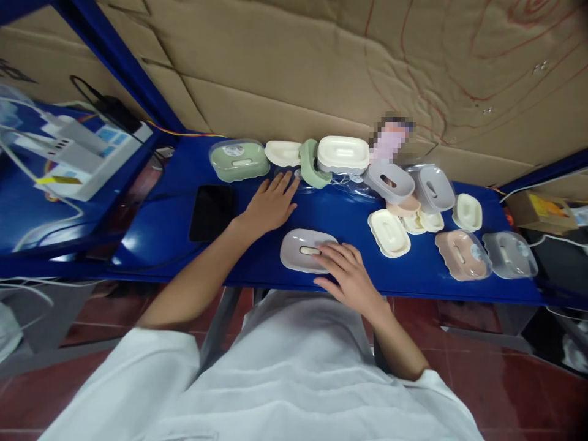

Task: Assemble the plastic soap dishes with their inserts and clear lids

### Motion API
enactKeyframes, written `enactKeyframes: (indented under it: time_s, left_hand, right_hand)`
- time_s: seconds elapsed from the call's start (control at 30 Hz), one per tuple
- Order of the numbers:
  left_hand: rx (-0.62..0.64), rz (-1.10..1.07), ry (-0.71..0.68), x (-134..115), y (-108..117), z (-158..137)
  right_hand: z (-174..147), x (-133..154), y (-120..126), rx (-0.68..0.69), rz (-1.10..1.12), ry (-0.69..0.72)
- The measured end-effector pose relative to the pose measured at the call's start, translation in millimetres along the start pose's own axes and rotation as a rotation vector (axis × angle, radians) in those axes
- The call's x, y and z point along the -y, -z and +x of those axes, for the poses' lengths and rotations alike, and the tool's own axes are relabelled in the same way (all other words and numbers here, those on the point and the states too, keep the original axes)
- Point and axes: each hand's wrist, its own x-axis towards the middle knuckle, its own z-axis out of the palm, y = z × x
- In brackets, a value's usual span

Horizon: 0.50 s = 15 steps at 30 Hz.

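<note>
A light grey soap dish (294,257) lies near the table's front edge, with a cream strip set in its middle slot. Over its right end rests my right hand (349,274), fingers stretched out and touching it by the slot. Farther back, my left hand (272,207) lies with fingers spread, the tips at a clear lid (305,185) that is partly hidden. Just beyond those fingers are a cream dish (282,153), a green dish part (313,165) standing on edge, and a green soap box (241,162) under a clear cover.
A black phone (212,213) lies left of my left arm. Cream and grey dishes, including a grey one (390,182), crowd the back right. Covered pink (463,256) and grey boxes (511,256) sit at far right. A power strip (108,150) with cables stands at left; cardboard (275,73) lines the back.
</note>
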Motion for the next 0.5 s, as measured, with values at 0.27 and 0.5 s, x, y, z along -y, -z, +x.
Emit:
enactKeyframes:
  time_s: [0.27, 0.5]
  left_hand:
    - [-0.006, -0.06, 0.0, 1.0, 7.3, -25.5]
    - [-0.1, -0.434, 0.061, -0.4, 11.7, -89.3]
  right_hand:
    - [-23.1, -9.1, -7.1, -0.054, 0.037, -0.067]
    - [-24.9, -15.7, -6.2, -0.095, 0.189, -0.024]
